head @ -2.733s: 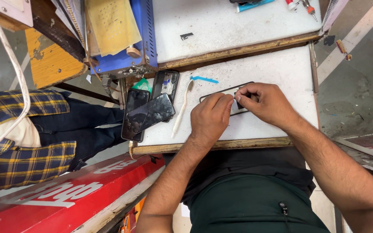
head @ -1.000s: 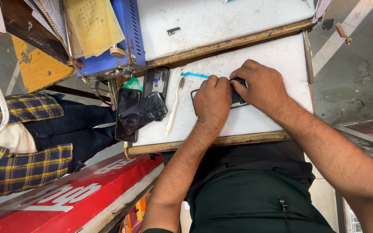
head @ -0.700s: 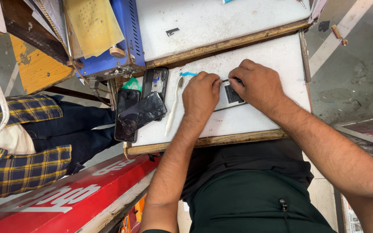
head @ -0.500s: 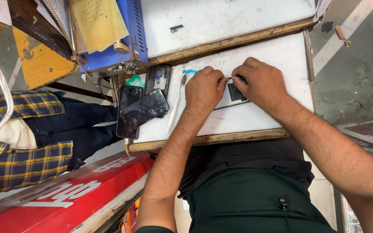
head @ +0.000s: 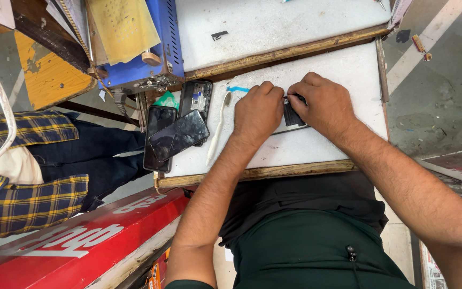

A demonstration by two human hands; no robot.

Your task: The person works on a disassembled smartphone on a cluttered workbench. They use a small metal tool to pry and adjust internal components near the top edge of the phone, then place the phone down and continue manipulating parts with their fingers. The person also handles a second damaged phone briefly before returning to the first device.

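A dark phone part, flat and thin, lies on the white table near its middle, almost wholly covered by the two hands. Only a small dark patch and a pale edge of it show in the gap between them. The left hand lies palm down over its left end, fingers curled and pressing on it. The right hand covers its right end, and the fingertips pinch together at the part's upper edge; both grips are closed on the part, though what the fingertips hold there is too small to tell.

Just left of the left hand a white toothbrush lies on the table, lengthwise toward the person. A short blue strip lies just above the left hand's knuckles. At the table's left edge three phones are stacked loosely: a cracked black one lies tilted across a second black one, and a third with its back open lies behind them, next to a green scrap.

Beyond that stands a blue metal box with a yellow sheet on top. A higher white shelf sits behind the table. At far left another person's checked sleeve and dark trousers show, above a red board.
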